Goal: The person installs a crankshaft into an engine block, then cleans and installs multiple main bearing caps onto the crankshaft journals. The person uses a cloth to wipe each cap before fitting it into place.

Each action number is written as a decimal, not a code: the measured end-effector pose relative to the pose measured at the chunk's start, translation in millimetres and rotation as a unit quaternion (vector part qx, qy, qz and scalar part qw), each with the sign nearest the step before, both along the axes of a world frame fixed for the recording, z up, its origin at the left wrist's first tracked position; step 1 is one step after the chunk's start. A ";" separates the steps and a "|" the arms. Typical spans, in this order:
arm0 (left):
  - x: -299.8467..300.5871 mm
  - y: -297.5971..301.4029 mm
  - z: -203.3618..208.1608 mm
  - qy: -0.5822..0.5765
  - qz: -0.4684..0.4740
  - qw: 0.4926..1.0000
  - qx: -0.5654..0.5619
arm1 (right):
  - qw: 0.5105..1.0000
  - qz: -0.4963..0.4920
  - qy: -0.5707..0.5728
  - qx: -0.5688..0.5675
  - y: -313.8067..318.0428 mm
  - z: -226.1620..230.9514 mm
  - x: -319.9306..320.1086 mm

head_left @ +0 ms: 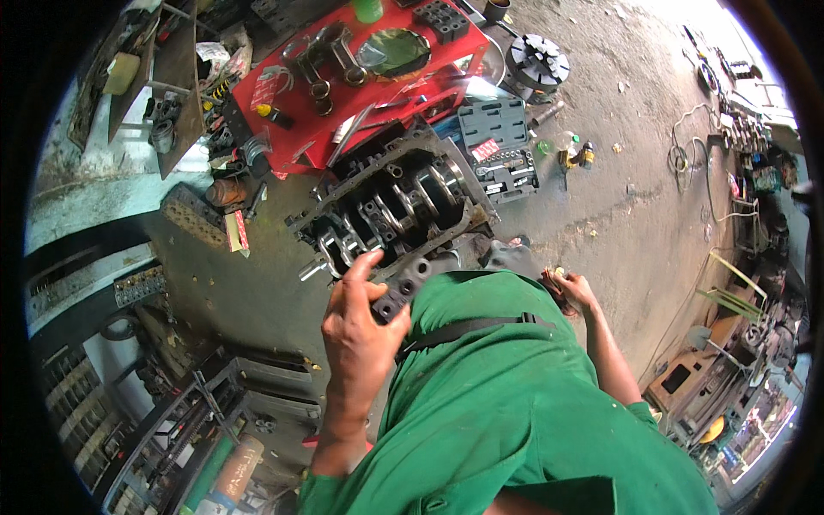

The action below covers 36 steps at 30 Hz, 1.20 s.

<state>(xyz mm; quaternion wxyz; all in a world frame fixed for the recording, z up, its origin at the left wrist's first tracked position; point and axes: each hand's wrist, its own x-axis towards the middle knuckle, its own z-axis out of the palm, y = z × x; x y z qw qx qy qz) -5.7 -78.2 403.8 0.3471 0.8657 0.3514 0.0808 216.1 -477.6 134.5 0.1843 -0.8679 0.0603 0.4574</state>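
An engine block (399, 202) lies on the floor before me, with a shiny crankshaft (390, 215) across its open side. At its near edge, my left hand (354, 319) has a dark metal block with round holes (403, 290) between thumb and fingers. The index finger points toward the crankshaft's near end. Out to the right, beside my knee, my right hand (577, 292) is closed with its fingertips together. Something small and yellowish shows at those fingertips, too small to name.
Beyond the engine is a red sheet (296, 129) bearing connecting rods (339, 56) and a dark perforated block (442, 21). An open socket set (498, 146) lies right of the engine, near small bottles (586, 154). A round chuck (537, 62) stands farther back. Metal racks (215, 403) stand left.
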 end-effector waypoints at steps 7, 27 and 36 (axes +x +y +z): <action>61.0 -17.9 96.5 -0.073 -0.241 0.966 -0.056 | 0.980 -0.078 -0.006 0.186 67.3 110.5 0.4; 124.9 -234.1 106.1 -0.076 -0.415 0.889 -0.178 | 0.782 0.055 -0.224 0.580 -74.6 300.0 -32.6; 119.0 -310.7 112.6 -0.040 -0.400 0.906 -0.132 | 0.777 0.093 -0.202 0.589 -143.4 296.4 -30.1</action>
